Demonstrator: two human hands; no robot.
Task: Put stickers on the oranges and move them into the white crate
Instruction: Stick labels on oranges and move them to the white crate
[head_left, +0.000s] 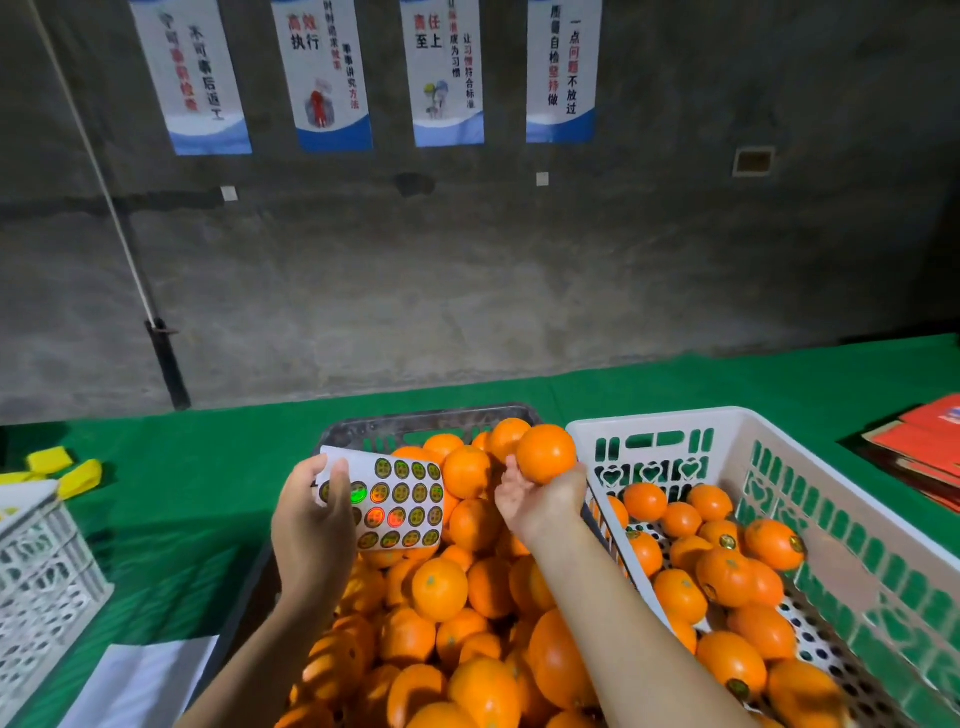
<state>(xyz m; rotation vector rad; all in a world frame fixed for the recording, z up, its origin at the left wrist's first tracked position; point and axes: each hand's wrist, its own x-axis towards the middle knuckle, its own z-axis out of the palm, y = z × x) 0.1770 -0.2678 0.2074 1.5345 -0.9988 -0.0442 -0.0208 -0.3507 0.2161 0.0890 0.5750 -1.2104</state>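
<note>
Our right hand (540, 496) cups one firm, smooth orange (546, 453) from below at centre frame; our left hand (311, 512) pinches the limp sticker sheet (400, 499). We judge the fruit light, best cradled round its girth.

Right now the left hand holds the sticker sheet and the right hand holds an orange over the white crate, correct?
Not quite. In the head view the right hand holds the orange over the dark crate, beside the white crate, not over it. The left hand does hold the sticker sheet.
</note>
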